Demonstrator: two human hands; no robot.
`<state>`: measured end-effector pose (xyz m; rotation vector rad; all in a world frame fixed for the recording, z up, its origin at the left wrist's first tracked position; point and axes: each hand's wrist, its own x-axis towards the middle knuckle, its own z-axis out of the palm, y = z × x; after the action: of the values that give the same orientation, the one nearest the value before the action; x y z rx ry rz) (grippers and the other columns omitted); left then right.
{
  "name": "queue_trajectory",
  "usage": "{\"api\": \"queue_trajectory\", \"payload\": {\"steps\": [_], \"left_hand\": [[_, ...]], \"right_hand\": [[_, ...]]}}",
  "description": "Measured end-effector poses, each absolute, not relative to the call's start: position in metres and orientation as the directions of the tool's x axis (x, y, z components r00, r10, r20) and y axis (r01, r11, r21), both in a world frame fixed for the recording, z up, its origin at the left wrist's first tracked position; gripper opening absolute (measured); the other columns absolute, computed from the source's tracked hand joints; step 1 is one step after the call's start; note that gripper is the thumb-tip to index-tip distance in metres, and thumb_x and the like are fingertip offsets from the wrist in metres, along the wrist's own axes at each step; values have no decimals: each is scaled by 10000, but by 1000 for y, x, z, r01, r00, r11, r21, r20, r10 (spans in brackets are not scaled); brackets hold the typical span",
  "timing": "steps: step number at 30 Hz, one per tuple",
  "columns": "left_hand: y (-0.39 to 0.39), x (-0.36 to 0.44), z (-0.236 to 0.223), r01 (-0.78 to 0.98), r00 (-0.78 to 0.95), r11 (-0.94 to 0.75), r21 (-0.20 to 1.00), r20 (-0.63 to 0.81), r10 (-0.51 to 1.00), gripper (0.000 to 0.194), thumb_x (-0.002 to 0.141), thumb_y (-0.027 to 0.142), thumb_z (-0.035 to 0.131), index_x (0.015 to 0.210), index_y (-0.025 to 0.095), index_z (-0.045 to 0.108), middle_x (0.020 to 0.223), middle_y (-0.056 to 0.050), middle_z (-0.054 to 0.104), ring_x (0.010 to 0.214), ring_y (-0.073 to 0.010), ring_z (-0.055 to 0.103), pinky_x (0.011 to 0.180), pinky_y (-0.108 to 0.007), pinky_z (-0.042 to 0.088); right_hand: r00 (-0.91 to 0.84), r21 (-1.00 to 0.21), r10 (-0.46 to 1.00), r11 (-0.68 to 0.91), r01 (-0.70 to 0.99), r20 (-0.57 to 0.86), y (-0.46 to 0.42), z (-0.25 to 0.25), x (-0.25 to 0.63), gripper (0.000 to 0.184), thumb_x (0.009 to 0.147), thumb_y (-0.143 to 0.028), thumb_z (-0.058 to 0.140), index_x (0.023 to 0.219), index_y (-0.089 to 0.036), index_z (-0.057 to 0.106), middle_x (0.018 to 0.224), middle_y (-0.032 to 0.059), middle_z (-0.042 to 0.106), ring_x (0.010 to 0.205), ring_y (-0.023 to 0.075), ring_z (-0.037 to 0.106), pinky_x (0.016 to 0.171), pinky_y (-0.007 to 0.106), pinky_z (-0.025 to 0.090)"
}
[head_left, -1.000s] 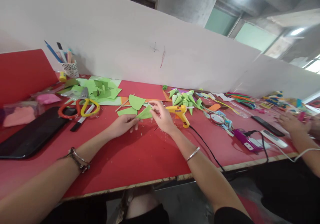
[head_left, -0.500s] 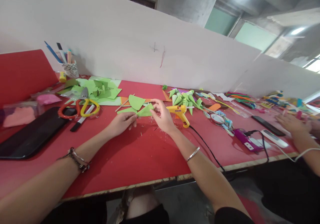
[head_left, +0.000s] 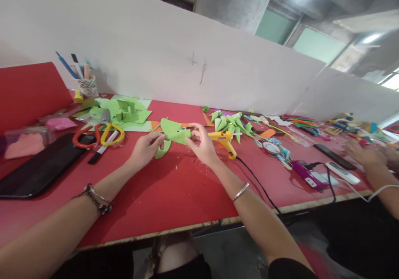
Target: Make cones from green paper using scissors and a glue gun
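Centrally, a bright green, curved, thin paper-like piece is suspended between the two hands, just above the red tabletop. The left hand is closed in a pinch, thumb against fingers, at the left end of the piece. The right hand is partly curled, with thumb and fingertips gripping the right end.

Directly behind the held piece lies a green, round-edged flat cutout; a second green rounded cutout lies below it, near the left fingertips. Just beside the right hand, a yellow glue gun with a black cord rests on the tabletop. Behind the glue gun is a cluster of small green cones. Farther left are scissors with red and yellow handles and a pile of green offcuts. At far right, a co-worker's blurred hand is over the tabletop; its grip cannot be determined.
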<state>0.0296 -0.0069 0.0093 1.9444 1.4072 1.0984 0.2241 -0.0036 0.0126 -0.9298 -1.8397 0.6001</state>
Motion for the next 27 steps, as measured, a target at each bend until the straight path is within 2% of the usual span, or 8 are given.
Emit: {"api": "queue_trajectory", "payload": {"steps": [3, 8, 12, 15, 18, 23, 27], "left_hand": [[-7, 30, 10, 522, 142, -354, 776, 330, 933, 353, 809, 394, 381, 544, 176, 462, 485, 44, 374, 466, -91, 338, 466, -204, 268], [-7, 29, 11, 486, 127, -357, 797, 340, 932, 351, 811, 390, 389, 546, 171, 462, 499, 42, 378, 473, -88, 337, 465, -203, 267], [-8, 30, 10, 438, 107, -332, 836, 318, 942, 328, 808, 389, 404, 580, 169, 486, 503, 42, 384, 465, -83, 341, 452, -198, 276], [-7, 31, 8, 410, 111, -356, 840, 341, 933, 241, 783, 384, 463, 763, 169, 568, 616, 24, 490, 519, -87, 401, 493, -196, 332], [-6, 31, 7, 401, 128, -419, 814, 404, 906, 263, 764, 376, 509, 932, 183, 570, 749, -4, 548, 601, -101, 460, 542, -205, 372], [-6, 32, 6, 415, 151, -434, 799, 410, 900, 203, 744, 374, 542, 754, 174, 573, 736, -10, 577, 621, -109, 492, 548, -213, 377], [-6, 33, 5, 451, 174, -416, 790, 380, 909, 193, 725, 367, 564, 757, 176, 568, 665, 8, 557, 550, -95, 455, 495, -205, 355]], "right_hand": [[-233, -790, 840, 541, 287, 490, -1, 9, 223, 369, 770, -273, 521, 1104, -235, 368, 712, -22, 504, 627, 123, 506, 609, 267, 434], [-210, -861, 883, 461, 216, 420, 4, 6, 223, 192, 761, -343, 527, 887, -204, 482, 717, -5, 517, 616, 114, 498, 569, 253, 439], [-220, -866, 885, 454, 208, 411, 2, 9, 224, 145, 774, -341, 501, 771, -197, 490, 661, -12, 497, 571, 105, 478, 537, 240, 424], [-198, -858, 883, 463, 223, 426, 2, 10, 224, 140, 771, -330, 501, 734, -197, 475, 627, -25, 477, 537, 98, 454, 528, 237, 402], [-187, -837, 867, 497, 229, 463, 2, 9, 224, 133, 758, -315, 516, 717, -196, 475, 647, -22, 483, 559, 98, 453, 540, 232, 389], [-193, -836, 859, 509, 206, 475, 2, 7, 223, 105, 749, -290, 530, 734, -192, 496, 649, -22, 492, 586, 102, 468, 560, 230, 383], [-199, -841, 858, 507, 187, 473, 2, 8, 223, 100, 754, -288, 527, 733, -195, 494, 648, -24, 486, 580, 101, 465, 554, 229, 383]]}}
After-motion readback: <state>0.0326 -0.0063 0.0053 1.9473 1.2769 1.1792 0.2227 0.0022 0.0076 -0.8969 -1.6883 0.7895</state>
